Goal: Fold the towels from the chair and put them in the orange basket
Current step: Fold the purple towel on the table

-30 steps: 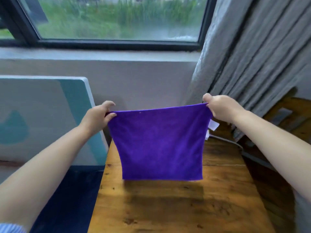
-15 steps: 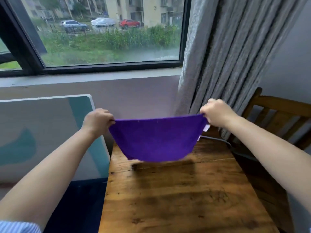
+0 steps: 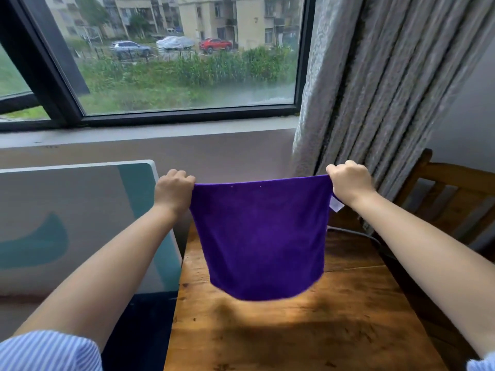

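- One purple towel (image 3: 261, 236) in play, held up in the air over the wooden table (image 3: 294, 330); not touching the tabletop as far as the view shows.
- Left hand (image 3: 172, 190) pinches the top left corner, fingers curled over the edge; right hand (image 3: 348, 184) grips the top right corner the same way.
- Top hem runs nearly taut between the two grips; the rest hangs straight down below them, bottom edge bowed and a bit blurred.
- White tag (image 3: 336, 204) sticks out just below the right grip.
- Handling, as a judgement: light, soft, limp cloth, no stiffness of its own; it drapes from whatever points hold it. Not fragile, pile should give decent friction.
- Best hold is at the corners, as now; for a fold, bring the two grips together or lay the hanging edge on the table first.
- Chair (image 3: 455, 199) sits off to the right, beyond the right grip, near the grey curtain (image 3: 375, 89).
- Pale panel with teal shapes (image 3: 80, 223) leans left of the left grip.
- Orange basket not in view; no other towels visible.
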Motion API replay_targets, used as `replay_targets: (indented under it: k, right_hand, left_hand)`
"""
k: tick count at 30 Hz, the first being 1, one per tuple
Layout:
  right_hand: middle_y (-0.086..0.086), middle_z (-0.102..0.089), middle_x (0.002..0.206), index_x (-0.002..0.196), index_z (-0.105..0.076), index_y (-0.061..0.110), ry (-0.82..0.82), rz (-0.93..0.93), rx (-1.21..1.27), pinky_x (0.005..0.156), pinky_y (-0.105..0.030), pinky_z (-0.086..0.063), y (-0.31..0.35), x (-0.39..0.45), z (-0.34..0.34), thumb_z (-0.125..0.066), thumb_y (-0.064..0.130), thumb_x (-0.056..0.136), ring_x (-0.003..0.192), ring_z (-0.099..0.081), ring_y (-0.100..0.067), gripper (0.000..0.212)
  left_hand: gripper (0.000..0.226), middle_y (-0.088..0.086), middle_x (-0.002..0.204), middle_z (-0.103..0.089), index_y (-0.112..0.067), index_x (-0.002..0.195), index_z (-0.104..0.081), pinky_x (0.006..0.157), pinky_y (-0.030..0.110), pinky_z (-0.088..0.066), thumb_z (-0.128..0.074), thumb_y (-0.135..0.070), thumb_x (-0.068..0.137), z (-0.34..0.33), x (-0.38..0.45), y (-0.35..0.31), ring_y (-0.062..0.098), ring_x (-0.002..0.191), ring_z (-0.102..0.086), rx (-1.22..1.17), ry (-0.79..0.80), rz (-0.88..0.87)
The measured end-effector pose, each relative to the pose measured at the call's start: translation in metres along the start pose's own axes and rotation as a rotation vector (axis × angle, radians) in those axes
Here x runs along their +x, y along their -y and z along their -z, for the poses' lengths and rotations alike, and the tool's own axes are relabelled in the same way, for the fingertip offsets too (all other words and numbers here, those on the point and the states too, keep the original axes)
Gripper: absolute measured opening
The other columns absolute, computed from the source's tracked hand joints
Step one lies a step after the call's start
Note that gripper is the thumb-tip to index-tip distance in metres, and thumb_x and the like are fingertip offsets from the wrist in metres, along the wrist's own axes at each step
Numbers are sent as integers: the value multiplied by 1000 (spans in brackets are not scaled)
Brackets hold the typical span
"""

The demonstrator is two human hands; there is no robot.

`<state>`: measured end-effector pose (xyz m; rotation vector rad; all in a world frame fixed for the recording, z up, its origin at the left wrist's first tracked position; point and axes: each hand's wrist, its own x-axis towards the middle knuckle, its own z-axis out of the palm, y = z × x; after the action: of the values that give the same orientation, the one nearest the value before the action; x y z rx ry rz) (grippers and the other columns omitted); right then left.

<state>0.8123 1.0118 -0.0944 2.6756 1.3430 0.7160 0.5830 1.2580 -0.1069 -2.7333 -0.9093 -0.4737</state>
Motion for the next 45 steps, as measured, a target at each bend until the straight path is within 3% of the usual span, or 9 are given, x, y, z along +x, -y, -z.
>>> replay_targets:
  k: [3, 7, 11, 15, 20, 24, 28, 35, 45]
  right_hand:
    - [-13, -54, 39, 48, -51, 2, -44, 69, 43, 31, -24, -42, -5, -2, -8, -59, -12, 38, 38, -56, -28, 19]
    - [-21, -67, 75, 77, -66, -3, 181, 110, 196, 63, -42, -54, -7, -32, -35, -65, -8, 67, 81, -63, -38, 11]
    - [-11, -66, 107, 103, -68, 11, 612, 270, 136, 89, -35, -47, 4, -72, -59, -49, 7, 84, 106, -54, -30, 27]
    - [-11, -66, 111, 106, -66, 8, 1103, 347, 129, 89, -29, -46, 30, -111, -77, -49, 6, 83, 108, -58, -27, 29]
    - [-3, -53, 95, 110, -63, 4, 1517, 354, 144, 67, -25, -44, 54, -151, -90, -56, 6, 87, 88, -52, -18, 24]
    - [-3, -53, 94, 111, -63, 6, 1636, 307, 166, 59, -17, -42, 62, -161, -102, -57, 6, 87, 80, -51, -15, 24]
    - [-9, -66, 111, 110, -65, 7, 1317, 229, 243, 86, -27, -46, 56, -146, -124, -53, 8, 88, 99, -58, -21, 26]
    - [-18, -65, 108, 100, -65, 0, 868, -150, 491, 79, -29, -39, 54, -122, -168, -47, 4, 87, 104, -56, -31, 22]
    - [-15, -57, 88, 95, -49, 6, 841, -612, 810, 56, -29, -35, 78, -119, -241, -38, 9, 96, 71, -53, -26, 11]
  left_hand:
    - [5, 26, 75, -66, 9, 77, -65, 54, 38, -47, -60, 11, 76, -2, 0, 6, 41, 72, -61, -57, -79, -67]
    - [9, 15, 54, -64, 0, 63, -63, 39, 28, -47, -69, 4, 67, -27, -31, 16, 31, 49, -62, -78, -42, -259]
    - [16, 17, 99, -66, -4, 99, -65, 74, 30, -44, -56, -12, 89, -54, -76, 11, 31, 96, -60, -202, 597, -211]
    - [18, 12, 106, -66, -4, 101, -64, 66, 21, -35, -57, -13, 87, -81, -118, -3, 19, 87, -54, -191, 1062, -279]
    - [28, -2, 98, -53, -8, 114, -61, 82, 27, -44, -60, -18, 88, -108, -161, -13, 13, 90, -49, -210, 1466, -270]
    - [29, -2, 101, -52, -7, 117, -58, 73, 20, -47, -59, -16, 89, -123, -174, -16, 15, 94, -51, -260, 1625, -163]
    - [27, 4, 109, -58, -8, 115, -59, 71, 21, -41, -55, -22, 92, -144, -165, -10, 16, 92, -51, -260, 1426, -122]
    - [14, 13, 103, -61, -7, 96, -57, 72, 28, -35, -49, -18, 94, -184, -140, -10, 22, 89, -51, -507, 855, 282]
    - [7, 14, 96, -54, -8, 91, -50, 75, 26, -33, -46, -12, 95, -256, -127, -39, 19, 87, -44, -808, 633, 732]
